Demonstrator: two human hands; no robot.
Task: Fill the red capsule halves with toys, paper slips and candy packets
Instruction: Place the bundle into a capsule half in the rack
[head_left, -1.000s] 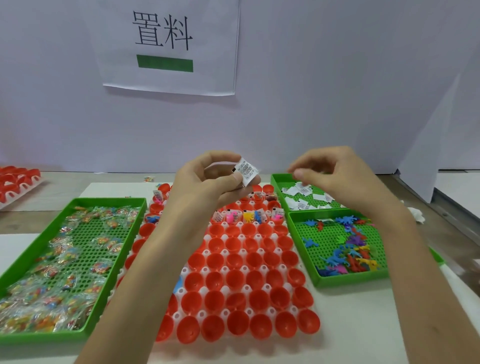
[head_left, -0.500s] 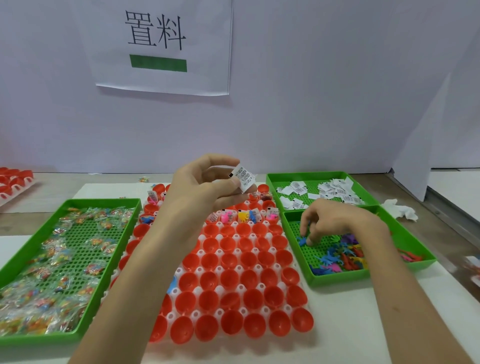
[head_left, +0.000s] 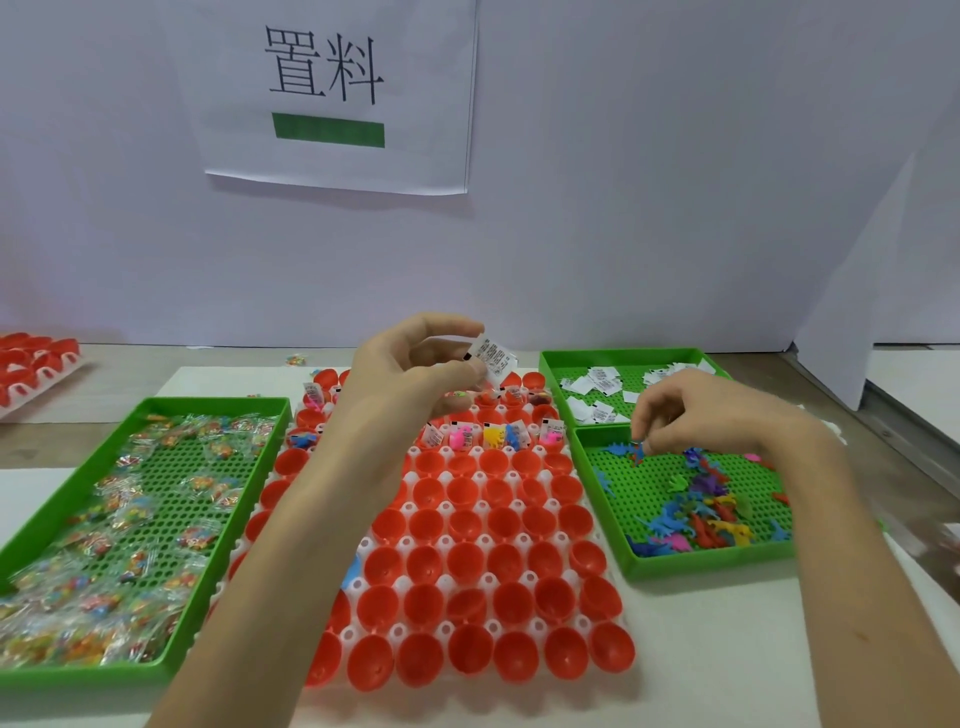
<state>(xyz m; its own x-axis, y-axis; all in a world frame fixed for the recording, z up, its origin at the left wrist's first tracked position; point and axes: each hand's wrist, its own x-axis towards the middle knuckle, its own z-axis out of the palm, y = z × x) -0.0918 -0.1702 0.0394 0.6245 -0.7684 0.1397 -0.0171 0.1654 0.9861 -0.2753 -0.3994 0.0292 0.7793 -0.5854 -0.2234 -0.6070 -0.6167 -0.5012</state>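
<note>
Our left hand (head_left: 415, 374) pinches a paper slip (head_left: 496, 358) over the capsule halves (head_left: 496, 522). Our right hand (head_left: 717, 410) pinches a toy (head_left: 638, 453) in its tray (head_left: 701, 565).

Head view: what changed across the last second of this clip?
The right hand came down from above the loose paper slips to the green perforated tray of coloured plastic toys and now pinches a small toy at its far-left corner. The left hand kept pinching its white printed paper slip above the red capsule halves; the rest stayed put.
</note>
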